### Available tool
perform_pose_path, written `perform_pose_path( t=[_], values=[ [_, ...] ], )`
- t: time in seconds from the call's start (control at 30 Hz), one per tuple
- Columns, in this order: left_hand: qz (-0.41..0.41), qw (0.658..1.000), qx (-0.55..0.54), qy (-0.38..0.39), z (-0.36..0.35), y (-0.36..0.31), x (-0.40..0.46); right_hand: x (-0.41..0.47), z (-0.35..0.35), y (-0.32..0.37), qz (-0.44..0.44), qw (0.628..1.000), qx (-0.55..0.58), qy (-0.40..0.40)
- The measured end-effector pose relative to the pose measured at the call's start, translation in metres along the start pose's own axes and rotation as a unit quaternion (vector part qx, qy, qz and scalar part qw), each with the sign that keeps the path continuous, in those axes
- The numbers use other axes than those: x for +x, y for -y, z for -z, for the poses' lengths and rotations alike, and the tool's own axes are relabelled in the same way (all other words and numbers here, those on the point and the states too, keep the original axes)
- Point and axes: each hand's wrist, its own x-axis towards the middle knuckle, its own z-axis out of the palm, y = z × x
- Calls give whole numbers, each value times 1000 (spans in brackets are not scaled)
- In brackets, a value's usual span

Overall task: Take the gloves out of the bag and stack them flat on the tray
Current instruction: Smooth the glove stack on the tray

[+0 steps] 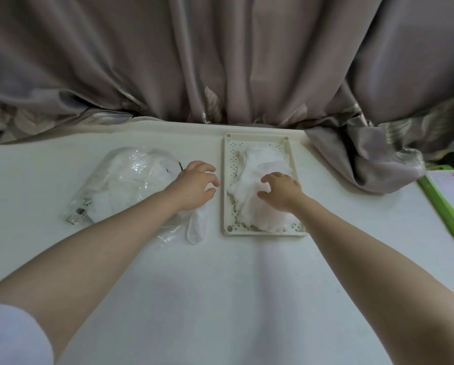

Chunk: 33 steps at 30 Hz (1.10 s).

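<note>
My right hand (pixel 280 191) rests palm-down on the stack of white gloves (pixel 262 185) in the tray, its fingers spread and slightly bent, pressing the top glove flat rather than gripping it. My left hand (pixel 195 184) hovers just left of the tray, over the mouth of the bag, with its fingers loosely curled and nothing in them that I can see.

Under that left wrist, one loose glove (pixel 197 227) lies on the bench (pixel 220 299), half out of the bag's opening. The clear plastic bag (pixel 126 185) spreads away to the left, crumpled, with more white gloves visible inside it.

The cream perforated tray (pixel 224 180) sits beside the bag, long side running away from me. The stack in it is rumpled at the edges and overhangs the near right corner.

Beyond all this, a grey curtain (pixel 220 61) hangs behind the bench, and a green-edged board (pixel 447 204) lies at the far right.

I judge the task to be midway: smoothing the latest glove. Next, my left hand should pinch the loose glove, lift it clear of the plastic, and lay it square on the stack.
</note>
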Motion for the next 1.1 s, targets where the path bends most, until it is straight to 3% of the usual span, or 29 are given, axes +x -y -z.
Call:
perform_pose_path(
  t=[0.13, 0.33, 0.5, 0.6, 0.9, 1.1],
  values=[
    [-32, 998, -19, 45, -12, -27, 19, 7, 0, -13, -16, 1000, 7, 12],
    [-80, 985, 56, 144, -37, -53, 51, 26, -4, -33, -1, 1000, 0, 27],
    [-78, 976, 102, 178, -48, -56, 62, 39, -4, -41, 45, 996, -75, 10],
    [-74, 976, 91, 181, -51, -55, 64, 48, 0, -42, 38, 996, -81, -22],
    [-72, 980, 69, 174, -51, -54, 63, 56, 4, -37, 47, 996, 46, -59],
    [-51, 994, 57, 71, -28, -40, 46, 39, 5, -16, 92, 986, 89, -108]
  ],
)
